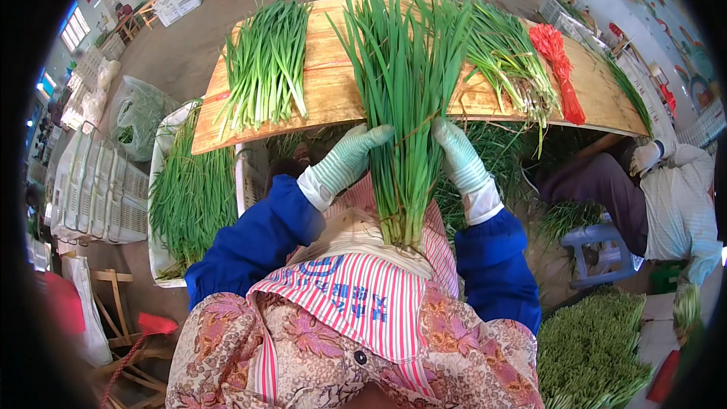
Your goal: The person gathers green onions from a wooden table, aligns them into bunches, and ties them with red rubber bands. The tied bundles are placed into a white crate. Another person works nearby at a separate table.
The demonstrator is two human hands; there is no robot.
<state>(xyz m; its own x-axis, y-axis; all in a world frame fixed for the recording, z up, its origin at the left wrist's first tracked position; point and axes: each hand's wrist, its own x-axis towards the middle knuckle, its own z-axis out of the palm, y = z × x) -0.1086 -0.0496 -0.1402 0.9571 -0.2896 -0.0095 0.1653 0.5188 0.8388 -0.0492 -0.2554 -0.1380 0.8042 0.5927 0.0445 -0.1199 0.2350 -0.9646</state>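
A large bunch of long green leafy stalks (406,96), like garlic chives, stands root end down against my striped apron (363,289). My left hand (352,153), in a pale green striped glove, holds its left side with the thumb across the front. On its right side rests my right hand (463,153), gloved alike, its fingers partly hidden behind the leaves. Beyond the bunch lies a wooden board (329,85). Trimmed green stalks (267,68) are spread on its left part; an untidier heap of stalks (511,62) and a bundle of red plastic ties (559,74) lie on the right.
A white crate (156,238) of greens stands at left, near stacked white baskets (99,187). At right, a co-worker in a light top (676,199) sits close to a blue-grey plastic stool (602,250). Many bundled stalks (590,352) lie at lower right. A red-headed brush (156,324) is at lower left.
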